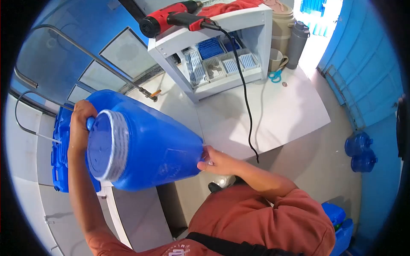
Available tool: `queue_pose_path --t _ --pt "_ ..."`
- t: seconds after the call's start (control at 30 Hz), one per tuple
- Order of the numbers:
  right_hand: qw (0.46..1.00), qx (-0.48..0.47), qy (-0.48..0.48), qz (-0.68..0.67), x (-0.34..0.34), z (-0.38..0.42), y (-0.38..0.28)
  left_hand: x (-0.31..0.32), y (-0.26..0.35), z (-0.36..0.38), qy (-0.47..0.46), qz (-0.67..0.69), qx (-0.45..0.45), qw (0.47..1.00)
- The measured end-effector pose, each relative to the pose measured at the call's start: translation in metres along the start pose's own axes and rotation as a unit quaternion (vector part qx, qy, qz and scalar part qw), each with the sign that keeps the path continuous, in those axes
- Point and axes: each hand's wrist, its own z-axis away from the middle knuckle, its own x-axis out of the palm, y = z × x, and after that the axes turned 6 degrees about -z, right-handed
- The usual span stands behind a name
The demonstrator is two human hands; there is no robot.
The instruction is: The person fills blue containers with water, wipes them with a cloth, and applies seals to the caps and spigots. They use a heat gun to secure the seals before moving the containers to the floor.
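Note:
A big blue water jug (160, 141) lies tilted between my hands, its round blue cap (100, 145) facing left. A whitish, wrinkled band (119, 147) that looks like plastic film circles the neck. At the cap end, my left hand (82, 117) is closed around the jug's handle. My right hand (213, 161) grips the base at the other end, and its fingers are partly hidden behind the jug. Beyond both hands, a red and black heat gun (173, 19) rests on a white shelf unit, its black cord (243, 81) hanging over the white counter.
The white shelf unit (196, 96) holds baskets of caps. A grey tumbler (298, 45), a beige mug (276, 59) and teal scissors (275, 76) are beside it. More blue containers (60, 145) stand at left, under a metal spout (25, 79). Clear blue bottles (363, 162) sit by the right wall.

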Motion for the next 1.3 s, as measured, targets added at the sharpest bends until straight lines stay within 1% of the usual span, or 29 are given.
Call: queue_pose_path --t 0.13,0.2,0.23,0.37,0.43,0.47,0.53,0.57,0.6,0.63,0.67,0.7,0.73,0.77,0.8,0.83,0.87,0.9,0.93,0.97,1.0,1.03,1.07,1.1,1.13,1.17,1.23,1.27,1.3 --pt "0.991 -0.089 0.07 0.074 0.011 0.053 0.02 -0.03 0.075 0.014 0.007 0.02 0.007 1.0" --pt "0.967 -0.162 0.195 0.0 0.019 0.079 0.037 -0.047 0.114 0.035 -0.001 -0.035 0.01 0.999" --pt "0.958 -0.138 0.241 0.067 0.021 0.091 0.041 -0.058 0.137 0.046 -0.019 -0.048 0.002 0.999" --pt "0.966 -0.125 0.226 0.007 0.025 0.143 0.074 -0.11 0.227 0.09 -0.109 -0.067 0.04 0.991" --pt "0.958 -0.15 0.243 0.003 0.036 0.166 0.094 -0.121 0.255 0.111 -0.254 -0.051 0.013 0.966" --pt "0.952 -0.177 0.251 -0.004 0.042 0.177 0.109 -0.125 0.267 0.122 -0.259 -0.041 0.023 0.965" --pt "0.95 -0.155 0.263 -0.062 0.055 0.195 0.131 -0.131 0.289 0.131 -0.356 0.059 -0.004 0.933" --pt "0.961 -0.121 0.244 -0.048 0.056 0.203 0.135 -0.134 0.299 0.127 -0.453 0.076 -0.035 0.887" --pt "0.97 -0.085 0.223 -0.038 0.056 0.212 0.14 -0.128 0.304 0.127 -0.465 0.073 -0.019 0.882" --pt "0.967 -0.083 0.236 -0.045 0.045 0.219 0.149 -0.11 0.305 0.131 -0.534 0.137 -0.059 0.832" --pt "0.988 -0.011 0.154 -0.005 0.033 0.227 0.158 -0.088 0.308 0.136 -0.599 0.194 -0.099 0.77" --pt "0.995 0.06 0.07 0.032 0.017 0.237 0.167 -0.06 0.313 0.156 -0.624 0.211 -0.103 0.746" --pt "0.989 0.061 0.044 0.124 -0.012 0.257 0.176 -0.025 0.318 0.177 -0.644 0.228 -0.104 0.723" --pt "0.975 0.064 0.017 0.211 -0.042 0.287 0.19 0.003 0.344 0.189 -0.659 0.153 -0.075 0.733" --pt "0.963 0.077 0.065 0.251 -0.076 0.326 0.222 0.039 0.366 0.209 -0.675 0.183 -0.084 0.71" --pt "0.949 0.168 0.162 0.212 -0.108 0.376 0.253 0.084 0.379 0.241 -0.683 0.186 -0.064 0.703" --pt "0.951 0.222 0.208 0.061 -0.152 0.442 0.292 0.121 0.412 0.248 -0.724 0.164 -0.119 0.66" --pt "0.864 0.375 0.331 -0.057 -0.192 0.506 0.267 0.166 0.432 0.273 -0.692 0.199 -0.071 0.69" --pt "0.839 0.312 0.444 0.048 -0.205 0.612 0.29 0.217 0.452 0.298 -0.721 0.163 -0.054 0.672" --pt "0.791 0.463 0.398 0.032 -0.229 0.707 0.278 0.279 0.46 0.351 -0.721 0.172 -0.049 0.669" --pt "0.658 0.544 0.472 0.219 -0.228 0.793 0.264 0.312 0.501 0.336 -0.75 0.156 -0.052 0.641" --pt "0.566 0.636 0.439 0.287 -0.223 0.891 0.254 0.345 0.54 0.322 -0.777 0.14 -0.052 0.612" --pt "0.57 0.68 0.34 0.313 -0.208 1.031 0.271 0.406 0.557 0.351 -0.77 0.133 0.03 0.624" --pt "0.474 0.69 0.344 0.426 -0.186 1.094 0.236 0.454 0.574 0.38 -0.757 0.128 0.11 0.632" --pt "0.428 0.645 0.293 0.56 -0.143 1.204 0.238 0.473 0.608 0.357 -0.791 0.141 0.014 0.596" --pt "0.424 0.705 0.24 0.516 -0.139 1.179 0.175 0.5 0.649 0.332 -0.816 0.15 -0.082 0.553" --pt "0.387 0.712 0.417 0.411 -0.126 1.17 0.136 0.55 0.703 0.31 -0.808 0.187 -0.13 0.543" --pt "0.396 0.722 0.433 0.365 -0.12 1.144 0.139 0.586 0.724 0.316 -0.766 0.179 -0.105 0.608" --pt "0.404 0.729 0.45 0.321 -0.116 1.125 0.146 0.609 0.743 0.294 -0.758 0.236 -0.105 0.599"
